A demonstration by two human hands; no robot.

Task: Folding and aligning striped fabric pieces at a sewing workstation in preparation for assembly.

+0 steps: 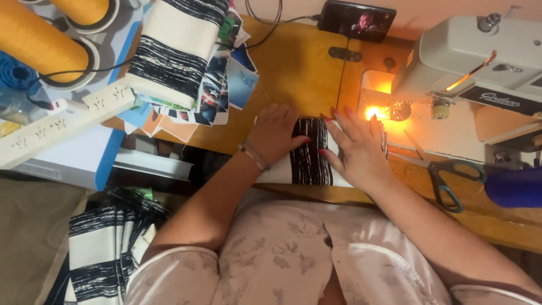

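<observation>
**Striped cloth pressed flat beside the sewing machine**

Striped cloth (307,152), white with black brush-like bands, lies on the yellow wooden table (293,68), just left of the sewing machine (480,51) and its glowing lamp (375,112). Both hands rest on it, open and flat. The left hand (275,135) presses the left part with fingers spread; the right hand (358,147) lies palm down over the right part, fingertips pointing toward the lamp. Neither hand grips anything.

To do this well, I judge that the palms should keep even pressure, so the cloth lies smooth and its edges stay lined up, with fingertips kept away from the needle area.

Counted:
- One piece of cloth under the hands.
- One folded bundle of the same striped cloth (178,48) at the table's far left, lying on a sheaf of printed pieces.
- One more striped stack (104,254) low on the left, near the person's elbow.
- Two orange thread cones (39,39).
- One white power strip (62,121).
- One pair of scissors (446,175), right of the right hand.
- One phone (357,21) propped at the back.
</observation>
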